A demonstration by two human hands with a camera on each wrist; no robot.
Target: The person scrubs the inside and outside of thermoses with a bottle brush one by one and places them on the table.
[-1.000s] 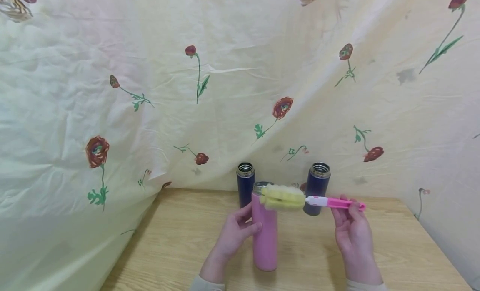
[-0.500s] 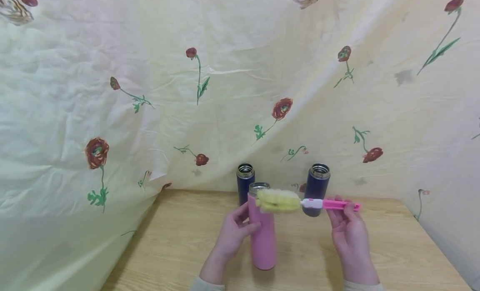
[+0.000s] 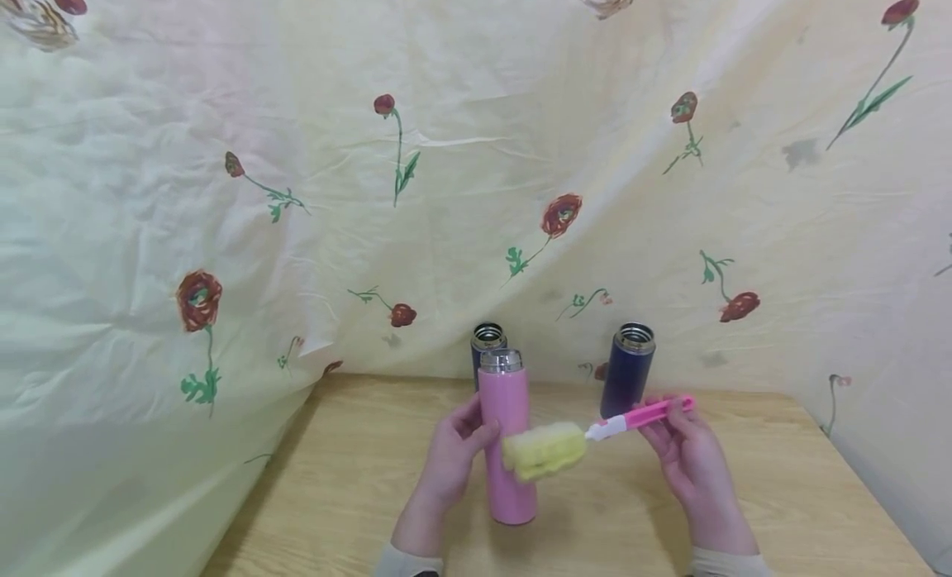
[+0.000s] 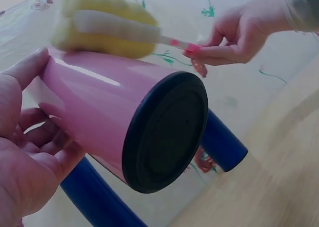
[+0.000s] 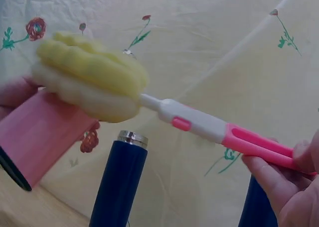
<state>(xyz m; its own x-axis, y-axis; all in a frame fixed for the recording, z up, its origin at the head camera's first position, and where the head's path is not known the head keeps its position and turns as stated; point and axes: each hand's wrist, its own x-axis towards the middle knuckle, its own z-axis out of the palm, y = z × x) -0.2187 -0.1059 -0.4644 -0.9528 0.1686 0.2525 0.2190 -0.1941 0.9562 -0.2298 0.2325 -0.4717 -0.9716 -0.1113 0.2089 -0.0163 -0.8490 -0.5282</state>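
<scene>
My left hand [image 3: 449,453] grips a pink steel bottle [image 3: 506,403] from its left side and holds it raised, with its bare metal neck up. In the left wrist view the bottle's black base [image 4: 167,132] faces the camera. Between thumb and fingers of my right hand [image 3: 692,457] is the pink end of a bottle brush [image 5: 199,125]. Its yellow and white sponge head [image 3: 546,450] overlaps the front of the pink bottle, about halfway down, and looks blurred. The brush slants down to the left.
Behind the pink bottle stands a dark blue bottle [image 3: 488,339], partly hidden. Another dark blue bottle [image 3: 628,370] stands to the right, close behind the brush handle; both have uncapped metal necks. A flowered cloth [image 3: 461,188] hangs behind the wooden table [image 3: 335,478].
The brush's sponge head has dropped from near the pink bottle's mouth to midway down its side. The pink bottle has shifted slightly left and up, and its neck tips away from the camera.
</scene>
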